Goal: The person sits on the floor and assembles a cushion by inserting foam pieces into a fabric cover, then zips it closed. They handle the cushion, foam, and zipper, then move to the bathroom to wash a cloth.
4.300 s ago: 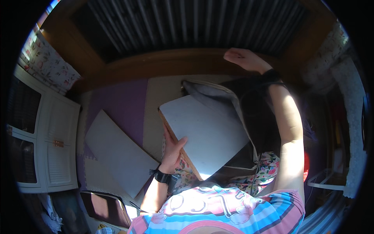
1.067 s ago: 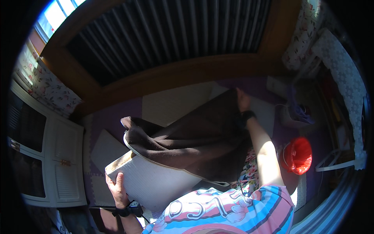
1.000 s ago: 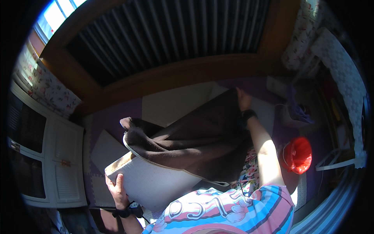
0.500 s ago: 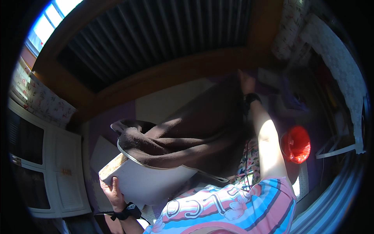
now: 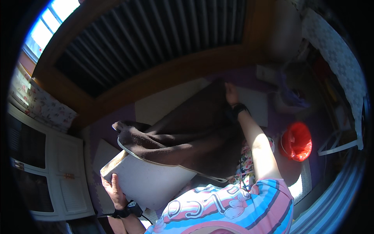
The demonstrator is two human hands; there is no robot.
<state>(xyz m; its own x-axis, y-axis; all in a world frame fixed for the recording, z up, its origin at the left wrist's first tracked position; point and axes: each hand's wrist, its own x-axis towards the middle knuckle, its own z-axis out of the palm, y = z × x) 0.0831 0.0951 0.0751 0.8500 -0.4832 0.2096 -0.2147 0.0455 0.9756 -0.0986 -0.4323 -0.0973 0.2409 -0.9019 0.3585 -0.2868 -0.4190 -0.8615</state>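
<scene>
My left hand (image 5: 113,191) grips the corner of a white slab (image 5: 156,183) with a thick yellowish edge, its thumb on the flat face and its fingers around the side. Over the upper part of the slab lies a dark brown fabric cover (image 5: 187,136) with a pale trimmed rim, bunched into folds at its left end. My right hand (image 5: 231,93) reaches out to the far right corner of the cover and is closed on its edge. The slab's far part is hidden under the fabric.
A red-lined bucket (image 5: 297,142) stands right of my right arm. Purple and white mats (image 5: 156,105) cover the floor. Ahead is a wooden frame with dark slats (image 5: 156,35); a white cabinet (image 5: 68,175) stands at left. A purple bag (image 5: 290,93) lies at far right.
My right hand has moved left and a little nearer, bringing the cover's far corner with it. The left hand and the slab have barely shifted.
</scene>
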